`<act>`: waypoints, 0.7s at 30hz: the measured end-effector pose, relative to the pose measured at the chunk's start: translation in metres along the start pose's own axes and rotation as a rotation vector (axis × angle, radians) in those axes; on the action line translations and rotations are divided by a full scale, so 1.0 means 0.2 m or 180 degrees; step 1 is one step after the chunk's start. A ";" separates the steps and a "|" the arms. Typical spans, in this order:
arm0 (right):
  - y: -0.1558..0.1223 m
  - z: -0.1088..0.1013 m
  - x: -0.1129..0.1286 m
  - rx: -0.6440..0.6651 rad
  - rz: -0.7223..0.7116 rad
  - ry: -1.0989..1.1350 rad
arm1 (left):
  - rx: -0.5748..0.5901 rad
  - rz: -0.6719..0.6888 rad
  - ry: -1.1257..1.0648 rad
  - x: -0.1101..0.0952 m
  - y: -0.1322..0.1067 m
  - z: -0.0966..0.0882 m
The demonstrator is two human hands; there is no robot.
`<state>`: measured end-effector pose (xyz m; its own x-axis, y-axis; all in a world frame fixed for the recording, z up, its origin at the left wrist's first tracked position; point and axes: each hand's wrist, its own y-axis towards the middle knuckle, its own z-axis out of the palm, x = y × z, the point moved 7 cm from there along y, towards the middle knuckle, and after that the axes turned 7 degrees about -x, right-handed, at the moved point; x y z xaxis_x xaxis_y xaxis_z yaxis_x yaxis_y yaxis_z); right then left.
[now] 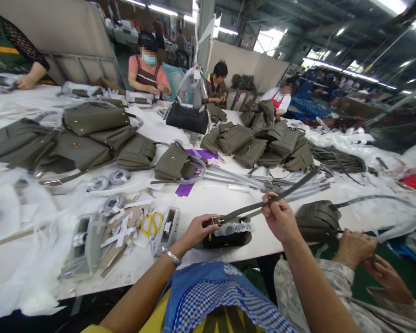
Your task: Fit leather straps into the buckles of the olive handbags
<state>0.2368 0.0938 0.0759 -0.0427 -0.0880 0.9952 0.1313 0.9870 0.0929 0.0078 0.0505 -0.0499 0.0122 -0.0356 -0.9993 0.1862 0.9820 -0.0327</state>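
Observation:
Directly in front of me stands a dark olive handbag (225, 241), its top open and clear plastic wrap inside the rim. My left hand (200, 230) grips the strap's buckle (216, 221) at the bag's left end. From there an olive strap (244, 210) rises to the right. My right hand (279, 215) pinches it between thumb and fingers, up and right of the bag. The strap's free end points toward the pile of bags behind.
Left of the bag are a tape dispenser (167, 231), yellow-handled scissors (151, 225), paper scraps (123, 236) and another dispenser (86, 243). Olive bags (79, 150) lie piled behind. A co-worker's hands (357, 249) work close on my right, near another bag (317, 215).

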 end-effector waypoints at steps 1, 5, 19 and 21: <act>0.00 -0.01 0.01 0.0060 -0.0047 -0.0121 | -0.0090 -0.0068 -0.0121 0.01 0.00 0.00; -0.03 0.08 0.00 0.1063 -0.0137 -0.1493 | -0.0404 -0.0174 -0.0254 0.05 -0.01 -0.02; 0.02 0.05 -0.13 0.0721 -0.0267 -0.2773 | -0.0483 -0.0154 0.0009 0.04 0.00 0.00; 0.02 0.04 -0.14 0.0681 -0.0297 -0.2755 | -0.0474 -0.0202 0.0005 0.05 0.01 0.00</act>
<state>0.2303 0.1021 0.0489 -0.7874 -0.1222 0.6042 -0.0938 0.9925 0.0785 0.0089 0.0514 -0.0598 0.0036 -0.0984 -0.9951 0.0390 0.9944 -0.0982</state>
